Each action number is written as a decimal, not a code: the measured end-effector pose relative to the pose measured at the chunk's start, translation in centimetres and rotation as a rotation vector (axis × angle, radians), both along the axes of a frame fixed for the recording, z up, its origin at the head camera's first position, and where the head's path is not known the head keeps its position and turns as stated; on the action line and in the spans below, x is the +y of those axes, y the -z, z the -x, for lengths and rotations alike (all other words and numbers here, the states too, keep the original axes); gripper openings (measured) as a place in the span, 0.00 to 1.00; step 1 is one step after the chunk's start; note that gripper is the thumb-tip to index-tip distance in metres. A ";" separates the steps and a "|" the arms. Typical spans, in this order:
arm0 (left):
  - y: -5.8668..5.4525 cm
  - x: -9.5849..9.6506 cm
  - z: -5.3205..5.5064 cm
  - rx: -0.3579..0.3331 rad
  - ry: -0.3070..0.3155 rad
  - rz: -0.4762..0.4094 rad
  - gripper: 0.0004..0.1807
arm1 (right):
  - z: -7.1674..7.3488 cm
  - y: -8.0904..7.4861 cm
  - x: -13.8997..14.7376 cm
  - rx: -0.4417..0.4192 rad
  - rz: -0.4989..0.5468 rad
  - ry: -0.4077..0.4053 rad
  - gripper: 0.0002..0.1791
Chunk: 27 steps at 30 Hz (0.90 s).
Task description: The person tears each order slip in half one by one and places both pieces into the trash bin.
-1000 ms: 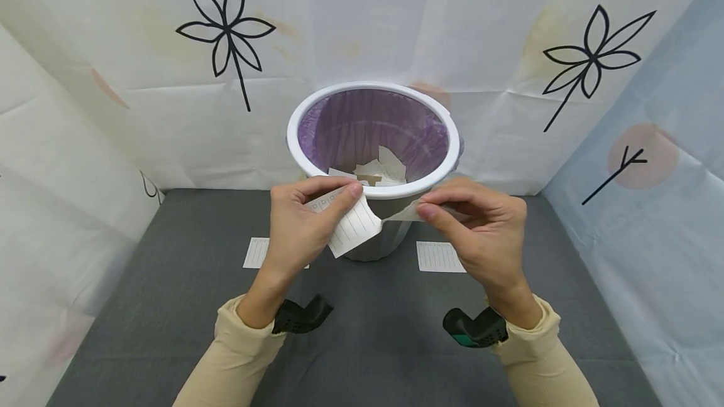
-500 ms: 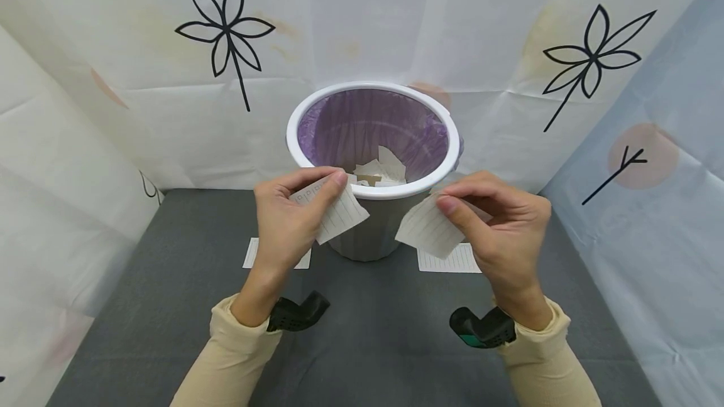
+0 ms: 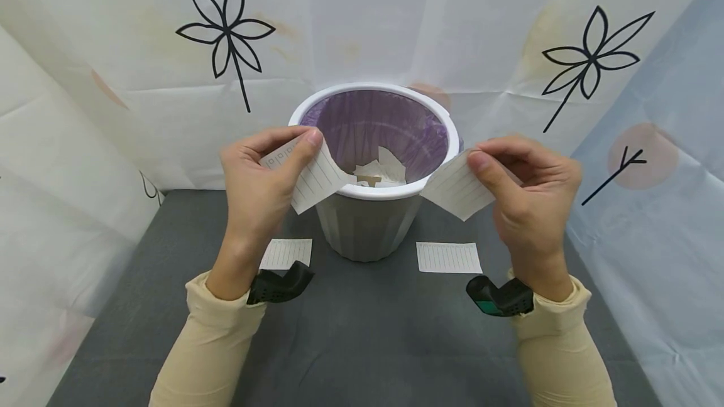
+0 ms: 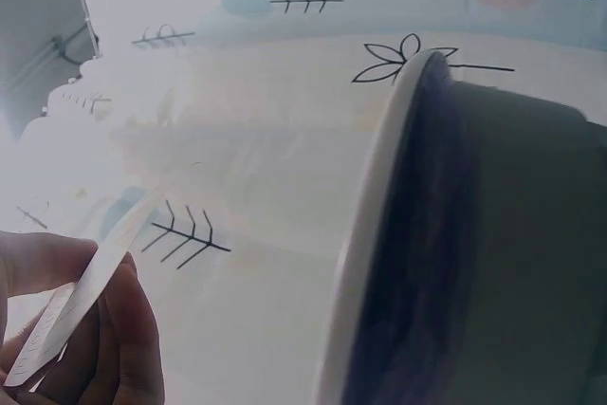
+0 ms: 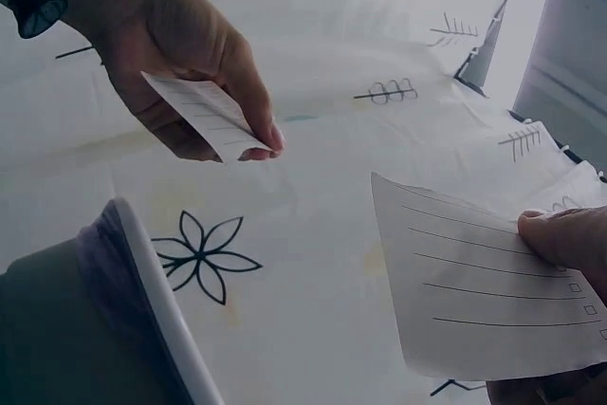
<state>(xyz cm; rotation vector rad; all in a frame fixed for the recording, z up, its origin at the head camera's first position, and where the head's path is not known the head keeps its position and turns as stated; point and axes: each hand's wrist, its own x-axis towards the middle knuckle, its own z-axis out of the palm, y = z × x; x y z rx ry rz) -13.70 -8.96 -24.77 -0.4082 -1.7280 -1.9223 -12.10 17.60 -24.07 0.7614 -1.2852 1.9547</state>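
My left hand pinches a torn piece of lined paper between thumb and fingers, at the left of the bin's rim. Small printed boxes run along one edge of it. Across from it, my right hand pinches another torn lined piece, also seen as a flat lined sheet in the right wrist view. The two pieces are apart. Between and behind the hands stands a trash bin with a white rim and purple liner. Torn paper scraps lie inside it.
Two whole lined sheets lie on the dark grey table: a left sheet, partly behind the left wrist, and a right sheet. Patterned white fabric rises behind the bin and along both sides.
The sheet stretched between my hands has come apart into two pieces. Both hands have moved away from each other and upward, each keeping its piece.
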 end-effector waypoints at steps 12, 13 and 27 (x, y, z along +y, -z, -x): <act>-3.4 -0.4 3.2 -0.024 0.099 -0.169 0.03 | 3.6 -3.2 0.1 -0.073 0.071 -0.010 0.08; -3.7 -0.3 3.5 -0.034 0.113 -0.195 0.03 | 4.0 -3.5 0.1 -0.082 0.074 -0.014 0.07; -6.7 1.4 7.7 -0.109 0.204 -0.304 0.02 | 8.3 -6.3 -1.3 -0.166 -0.041 -0.100 0.03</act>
